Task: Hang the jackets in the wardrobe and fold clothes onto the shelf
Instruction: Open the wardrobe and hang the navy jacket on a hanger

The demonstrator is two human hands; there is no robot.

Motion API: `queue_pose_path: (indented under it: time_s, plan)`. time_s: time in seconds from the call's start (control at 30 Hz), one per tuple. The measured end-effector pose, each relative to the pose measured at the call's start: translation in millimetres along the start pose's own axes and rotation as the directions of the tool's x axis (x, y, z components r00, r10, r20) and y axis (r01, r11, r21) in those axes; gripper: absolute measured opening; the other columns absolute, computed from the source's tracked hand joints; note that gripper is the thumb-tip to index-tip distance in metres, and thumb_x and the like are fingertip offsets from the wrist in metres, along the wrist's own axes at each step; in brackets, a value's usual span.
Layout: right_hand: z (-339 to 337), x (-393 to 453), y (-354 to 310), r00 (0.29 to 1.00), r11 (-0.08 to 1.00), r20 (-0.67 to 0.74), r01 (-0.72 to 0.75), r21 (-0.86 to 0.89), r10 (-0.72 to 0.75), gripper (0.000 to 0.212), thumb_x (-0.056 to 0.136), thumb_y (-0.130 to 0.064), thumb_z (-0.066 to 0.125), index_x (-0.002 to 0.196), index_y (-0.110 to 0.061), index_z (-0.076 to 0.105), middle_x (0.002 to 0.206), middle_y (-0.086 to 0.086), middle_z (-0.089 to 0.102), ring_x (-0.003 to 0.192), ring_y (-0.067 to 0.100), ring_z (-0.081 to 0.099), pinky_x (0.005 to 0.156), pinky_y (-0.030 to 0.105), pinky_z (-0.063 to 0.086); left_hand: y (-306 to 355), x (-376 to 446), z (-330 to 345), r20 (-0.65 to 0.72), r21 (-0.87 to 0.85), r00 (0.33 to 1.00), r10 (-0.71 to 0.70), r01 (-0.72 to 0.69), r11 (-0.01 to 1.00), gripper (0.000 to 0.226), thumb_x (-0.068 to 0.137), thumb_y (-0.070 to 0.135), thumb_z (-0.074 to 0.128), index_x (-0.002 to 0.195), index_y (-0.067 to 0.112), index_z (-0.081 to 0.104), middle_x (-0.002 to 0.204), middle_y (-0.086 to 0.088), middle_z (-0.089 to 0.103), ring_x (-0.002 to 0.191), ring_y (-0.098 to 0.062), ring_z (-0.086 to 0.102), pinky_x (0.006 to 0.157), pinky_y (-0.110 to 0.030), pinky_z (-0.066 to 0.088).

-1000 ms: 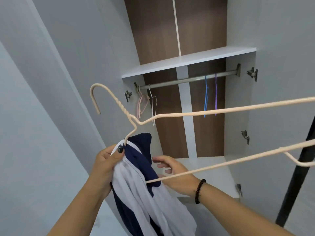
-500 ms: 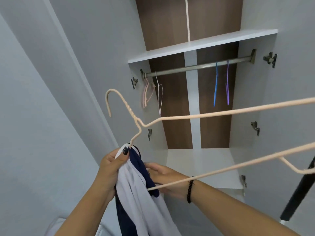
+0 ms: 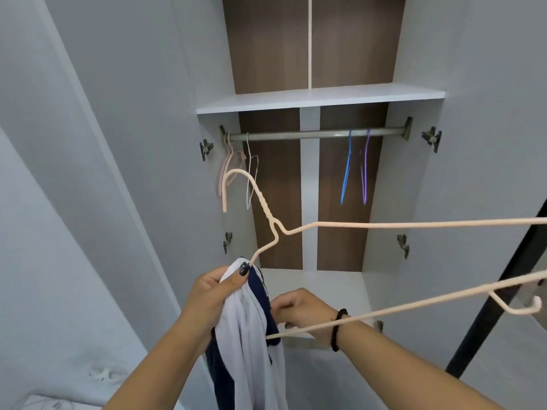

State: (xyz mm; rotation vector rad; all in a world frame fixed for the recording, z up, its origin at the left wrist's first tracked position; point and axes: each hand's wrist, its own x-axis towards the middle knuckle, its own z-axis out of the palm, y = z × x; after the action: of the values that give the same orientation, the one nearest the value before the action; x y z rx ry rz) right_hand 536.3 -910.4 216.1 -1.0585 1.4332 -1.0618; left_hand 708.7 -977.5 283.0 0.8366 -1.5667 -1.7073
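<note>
Since the earlier frames the view is tilted and shifted so the wardrobe sits more centred, and the hanger hook is brought in front of the rod's left end; the right hand is tucked further under the cloth.

Left to right: the open wardrobe door [image 3: 97, 179] is seen at the left. The left hand [image 3: 211, 300] is closed around the bunched white and navy jacket [image 3: 251, 335], thumb pressed on the collar where the hanger wire enters. The cream hanger [image 3: 266, 208] is held up and tilted, hook at upper left, one shoulder arm run off frame right; only one end is threaded into the jacket. The right hand [image 3: 302, 310], beaded bracelet [image 3: 339, 329] on the wrist, is curled at the navy fabric just beside the lower bar; the fingertips are hidden, so a pinch is judged likely but it cannot be told for sure.

Behind, the rod [image 3: 313, 134] carries only bare hangers: pink and white ones [image 3: 236, 167] at left, blue and purple ones [image 3: 355, 167] at right. The shelf [image 3: 319, 99] above shows nothing folded on it from this angle.

Progress is judged early: jacket not fully on the hanger, nothing hung yet, folding not started as far as shown.
</note>
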Motion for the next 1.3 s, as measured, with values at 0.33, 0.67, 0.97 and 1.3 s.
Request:
queue_pose_path:
  time_s: [0.33,0.67,0.97,1.3]
  plan:
    - [-20,-9,30,0.988,0.952,-0.107,0.075,-0.297,-0.111,0.022,0.099,-0.033,0.046,0.102,-0.019,0.063,0.106,-0.003,0.063,0.098,0.011,0.058,0.088,0.021,0.045,4,30,22,-0.100,0.008,0.995,0.015,-0.014,1.000,0.061,0.062,0.045,0.075,0.091,-0.008,0.070,0.086,-0.010,0.066,0.075,-0.013,0.060,0.063,-0.013,0.045]
    - [-67,-49,-12,0.848,0.881,-0.352,0.243,-0.405,-0.396,0.039,0.073,-0.033,0.080,0.055,-0.014,0.052,0.051,-0.010,0.044,0.052,0.002,0.038,0.053,0.016,0.032,15,32,-7,-0.051,0.102,0.999,0.007,-0.002,0.995,0.072,0.043,0.068,0.084,0.080,0.006,0.077,0.095,-0.024,0.072,0.092,-0.034,0.065,0.094,-0.049,0.047]
    - [-92,-48,6,0.925,0.471,-0.371,-0.363,-0.804,0.081,0.030,0.081,-0.040,0.065,0.069,-0.019,0.047,0.070,-0.004,0.051,0.066,0.013,0.054,0.051,0.019,0.038,49,27,-56,-0.255,0.229,0.956,0.145,-0.086,0.970,0.052,0.071,0.050,0.080,0.063,0.009,0.048,0.060,-0.006,0.047,0.058,-0.019,0.043,0.060,-0.029,0.033]
    - [-111,-51,5,0.840,0.718,-0.528,-0.290,-0.632,-0.126,0.030,0.075,-0.016,0.066,0.060,-0.016,0.040,0.059,-0.002,0.048,0.058,0.015,0.045,0.049,0.026,0.031,28,-5,-104,-0.229,0.629,0.943,0.243,-0.047,0.776,0.075,0.066,0.057,0.080,0.054,0.007,0.025,0.058,-0.004,0.021,0.054,-0.015,0.020,0.048,-0.022,0.015]
